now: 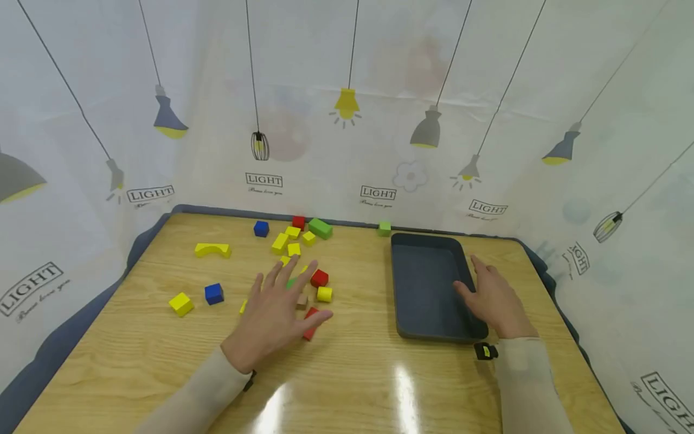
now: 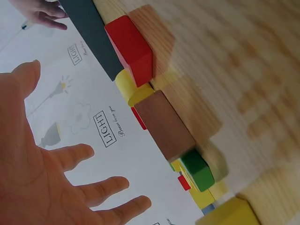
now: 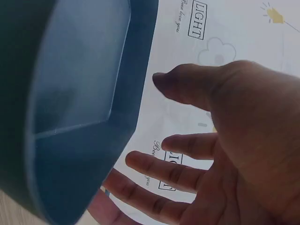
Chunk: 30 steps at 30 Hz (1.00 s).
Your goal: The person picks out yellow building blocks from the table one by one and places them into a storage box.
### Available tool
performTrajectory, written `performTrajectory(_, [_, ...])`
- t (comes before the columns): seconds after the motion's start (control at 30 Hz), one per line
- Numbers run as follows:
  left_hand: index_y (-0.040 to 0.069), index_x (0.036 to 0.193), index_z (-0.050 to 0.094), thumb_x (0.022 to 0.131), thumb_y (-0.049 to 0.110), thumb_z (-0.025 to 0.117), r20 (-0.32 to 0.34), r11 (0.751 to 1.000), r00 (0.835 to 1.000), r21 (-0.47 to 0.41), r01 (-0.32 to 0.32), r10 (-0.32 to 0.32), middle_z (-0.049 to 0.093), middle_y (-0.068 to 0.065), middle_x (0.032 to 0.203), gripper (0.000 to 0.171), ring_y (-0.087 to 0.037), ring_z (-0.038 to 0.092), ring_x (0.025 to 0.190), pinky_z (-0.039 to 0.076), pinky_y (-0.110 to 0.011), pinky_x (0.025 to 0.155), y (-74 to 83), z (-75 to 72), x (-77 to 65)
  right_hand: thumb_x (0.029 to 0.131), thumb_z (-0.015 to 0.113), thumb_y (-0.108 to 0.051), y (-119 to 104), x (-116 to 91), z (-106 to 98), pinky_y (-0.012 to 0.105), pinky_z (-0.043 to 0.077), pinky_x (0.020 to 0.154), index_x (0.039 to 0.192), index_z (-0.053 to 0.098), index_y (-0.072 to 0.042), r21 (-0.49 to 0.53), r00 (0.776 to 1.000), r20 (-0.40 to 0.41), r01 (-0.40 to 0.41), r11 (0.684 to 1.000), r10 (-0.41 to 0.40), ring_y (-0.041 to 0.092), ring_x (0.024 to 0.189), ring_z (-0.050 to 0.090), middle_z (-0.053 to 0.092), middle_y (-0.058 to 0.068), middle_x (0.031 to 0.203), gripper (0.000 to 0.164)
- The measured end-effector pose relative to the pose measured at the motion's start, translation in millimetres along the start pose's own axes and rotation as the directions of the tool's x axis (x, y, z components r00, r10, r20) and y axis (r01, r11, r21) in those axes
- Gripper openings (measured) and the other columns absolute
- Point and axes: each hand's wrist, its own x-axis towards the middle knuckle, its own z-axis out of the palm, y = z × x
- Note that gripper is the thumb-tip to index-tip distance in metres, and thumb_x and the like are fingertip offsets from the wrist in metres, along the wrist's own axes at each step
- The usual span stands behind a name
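My left hand hovers over a group of wooden blocks with its fingers spread, holding nothing. Around it lie a red block near the thumb, a yellow cylinder, another red block, and a brown block beside a green block. Some blocks are partly hidden beneath the hand. At the right side of the dark grey tray, my right hand has its fingers extended and grips nothing. The thumb reaches over the tray's right rim; whether any finger touches it I cannot tell.
To the left are a yellow arch, a yellow block and blue blocks. Several yellow pieces, a red cube and a green block lie farther back. One light green cube sits behind the tray. A printed cloth surrounds the table.
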Motion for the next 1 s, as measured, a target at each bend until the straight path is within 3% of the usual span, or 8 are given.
performTrajectory(0.23, [0.043, 0.159, 0.007, 0.084, 0.089, 0.038, 0.025, 1.0, 1.0, 0.01, -0.008, 0.008, 0.014, -0.006, 0.166, 0.094, -0.039, 0.025, 0.145, 0.02, -0.071, 0.109, 6.0, 0.9, 4.0, 0.101, 0.061, -0.035, 3, 9, 1, 0.064, 0.044, 0.093, 0.155, 0.024, 0.005, 0.023, 1.0, 0.029, -0.001, 1.0, 0.0, 0.049, 0.118, 0.053, 0.052, 0.033, 0.135, 0.077])
performTrajectory(0.47, [0.038, 0.16, 0.022, 0.084, 0.086, 0.044, 0.053, 0.999, 0.998, -0.018, -0.029, 0.03, 0.022, -0.008, 0.163, 0.093, -0.035, 0.021, 0.147, 0.021, -0.07, 0.109, 16.9, 3.2, 10.3, 0.099, 0.065, -0.027, 7, 14, 6, 0.06, 0.049, 0.086, 0.151, 0.035, 0.003, 0.015, 1.0, 0.019, -0.006, 1.0, 0.006, 0.045, 0.111, 0.059, 0.058, 0.031, 0.128, 0.067])
performTrajectory(0.63, [0.037, 0.158, 0.029, 0.085, 0.083, 0.049, 0.069, 0.998, 0.996, -0.024, -0.051, 0.052, 0.03, -0.008, 0.159, 0.089, -0.038, 0.029, 0.142, 0.025, -0.067, 0.109, 25.4, 6.8, 14.4, 0.098, 0.064, -0.02, 10, 15, 8, 0.057, 0.051, 0.081, 0.151, 0.036, 0.002, 0.012, 0.999, 0.038, -0.019, 1.0, 0.019, 0.043, 0.108, 0.06, 0.058, 0.03, 0.127, 0.064])
performTrajectory(0.83, [0.033, 0.155, 0.039, 0.087, 0.075, 0.057, 0.043, 0.995, 0.994, -0.03, -0.099, 0.1, 0.036, -0.008, 0.155, 0.082, -0.037, 0.04, 0.133, 0.039, -0.06, 0.103, 31.9, 12.4, 17.6, 0.098, 0.062, -0.014, 13, 14, 9, 0.057, 0.052, 0.079, 0.152, 0.032, 0.003, 0.004, 0.997, 0.064, -0.05, 0.999, 0.05, 0.044, 0.106, 0.061, 0.058, 0.032, 0.127, 0.065])
performTrajectory(1.0, [0.028, 0.147, 0.051, 0.087, 0.063, 0.068, 0.017, 0.988, 0.989, -0.049, -0.147, 0.148, 0.043, -0.009, 0.15, 0.071, -0.034, 0.044, 0.129, 0.044, -0.056, 0.098, 35.1, 14.8, 20.4, 0.096, 0.06, -0.01, 16, 15, 10, 0.051, 0.054, 0.071, 0.152, 0.033, 0.002, 0.012, 0.996, 0.067, -0.058, 0.998, 0.057, 0.035, 0.09, 0.066, 0.063, 0.027, 0.116, 0.063])
